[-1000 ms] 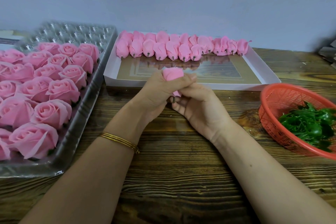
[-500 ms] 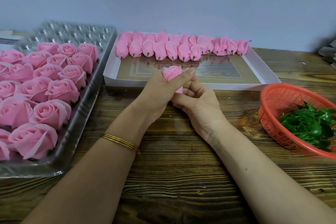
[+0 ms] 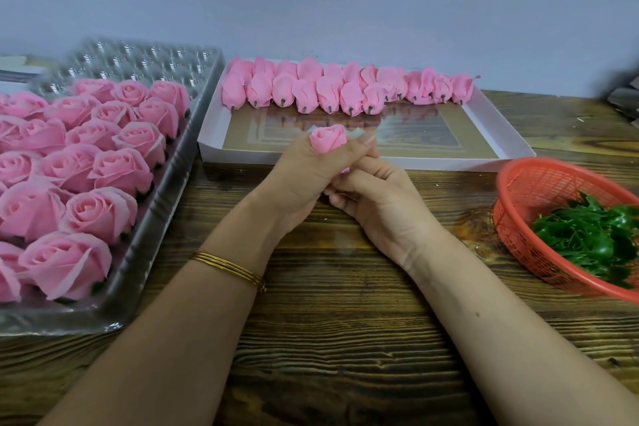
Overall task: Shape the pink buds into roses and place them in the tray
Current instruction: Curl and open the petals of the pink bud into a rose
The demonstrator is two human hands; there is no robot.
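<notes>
A pink bud [image 3: 327, 142] stands upright above the wooden table, its top showing between my fingers. My left hand [image 3: 304, 176] wraps around its body, thumb lying across the front. My right hand [image 3: 377, 197] curls under it and holds its lower end, which is hidden. To the left sits a clear plastic tray [image 3: 145, 235] filled with several shaped pink roses [image 3: 100, 211]. A white shallow box [image 3: 498, 149] behind my hands holds a row of several unshaped pink buds [image 3: 328, 93] along its far side.
A red plastic basket [image 3: 518, 218] with green leaf pieces [image 3: 587, 239] stands at the right. The tray's far rows of cups [image 3: 145, 59] hold nothing. A grey wall runs behind the table. Bare wooden tabletop [image 3: 345, 339] lies under my forearms.
The bud has risen slightly and turned in my hands, so more of its spiral top shows. My right hand's fingers shifted up along its base.
</notes>
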